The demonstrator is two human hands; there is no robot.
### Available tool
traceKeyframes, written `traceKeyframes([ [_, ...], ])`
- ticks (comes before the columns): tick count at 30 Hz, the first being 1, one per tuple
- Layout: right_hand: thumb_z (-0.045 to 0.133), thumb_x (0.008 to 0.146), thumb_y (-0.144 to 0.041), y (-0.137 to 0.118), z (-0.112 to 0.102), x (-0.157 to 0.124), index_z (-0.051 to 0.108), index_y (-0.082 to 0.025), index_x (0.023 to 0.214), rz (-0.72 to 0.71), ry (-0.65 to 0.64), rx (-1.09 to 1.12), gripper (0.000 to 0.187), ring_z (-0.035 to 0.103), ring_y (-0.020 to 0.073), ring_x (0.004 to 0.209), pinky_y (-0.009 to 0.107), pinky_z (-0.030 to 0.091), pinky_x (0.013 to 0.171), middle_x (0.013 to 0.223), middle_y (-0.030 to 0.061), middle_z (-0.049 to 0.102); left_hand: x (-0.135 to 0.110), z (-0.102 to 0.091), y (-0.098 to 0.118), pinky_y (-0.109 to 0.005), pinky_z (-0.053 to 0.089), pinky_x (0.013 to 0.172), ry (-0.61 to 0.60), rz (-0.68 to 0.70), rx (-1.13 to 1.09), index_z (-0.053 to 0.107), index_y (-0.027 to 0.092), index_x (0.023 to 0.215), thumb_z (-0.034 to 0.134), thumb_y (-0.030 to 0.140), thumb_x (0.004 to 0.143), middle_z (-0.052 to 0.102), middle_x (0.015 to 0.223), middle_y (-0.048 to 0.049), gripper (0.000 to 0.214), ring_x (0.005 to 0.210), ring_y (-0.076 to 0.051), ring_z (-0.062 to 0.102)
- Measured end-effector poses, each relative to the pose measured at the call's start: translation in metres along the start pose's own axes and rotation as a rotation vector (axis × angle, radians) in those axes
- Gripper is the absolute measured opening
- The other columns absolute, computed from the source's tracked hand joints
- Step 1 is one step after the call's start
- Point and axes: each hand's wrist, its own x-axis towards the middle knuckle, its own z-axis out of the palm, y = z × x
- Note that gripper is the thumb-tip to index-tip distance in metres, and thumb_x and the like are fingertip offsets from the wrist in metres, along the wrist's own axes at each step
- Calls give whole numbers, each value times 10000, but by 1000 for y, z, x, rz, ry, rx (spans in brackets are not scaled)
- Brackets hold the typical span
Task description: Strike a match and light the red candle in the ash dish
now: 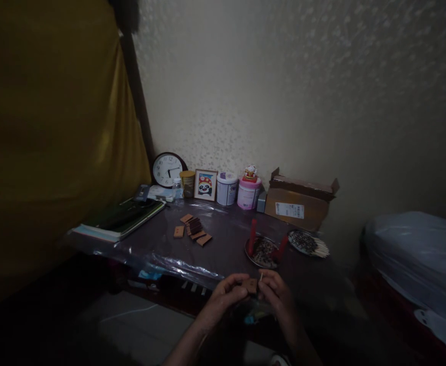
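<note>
My left hand (228, 291) is closed on a small brown matchbox (250, 285) at the front edge of the table. Pinched in my right hand (276, 292), close against the box's side, is a thin pale matchstick (261, 277). Just beyond my hands lies a round plate (260, 263) strewn with dark bits. One red candle (253, 236) stands upright on it, and another red candle (283, 248) leans at its right. A second plate (301, 243) holds dark bits and a bundle of pale sticks (321, 248). No flame shows.
Several matchboxes (196, 230) lie loosely piled mid-table. A book (121, 221) rests at the left. Along the wall stand a clock (168, 170), a panda picture frame (205, 185), tins (227, 189) and a cardboard box (299, 203). Plastic sheeting (192, 268) covers the table edge.
</note>
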Motion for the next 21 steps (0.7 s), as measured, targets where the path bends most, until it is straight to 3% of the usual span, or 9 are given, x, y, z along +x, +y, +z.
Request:
traceKeyframes([
  [21, 606, 698, -393, 2, 0, 1, 544, -193, 918, -1, -20, -15, 304, 566, 165, 546, 256, 429, 564, 530, -42, 569, 2, -1, -2, -327, 402, 820, -4, 21, 46, 647, 186, 981, 753, 284, 611, 680, 944, -65, 397, 874, -216, 604],
])
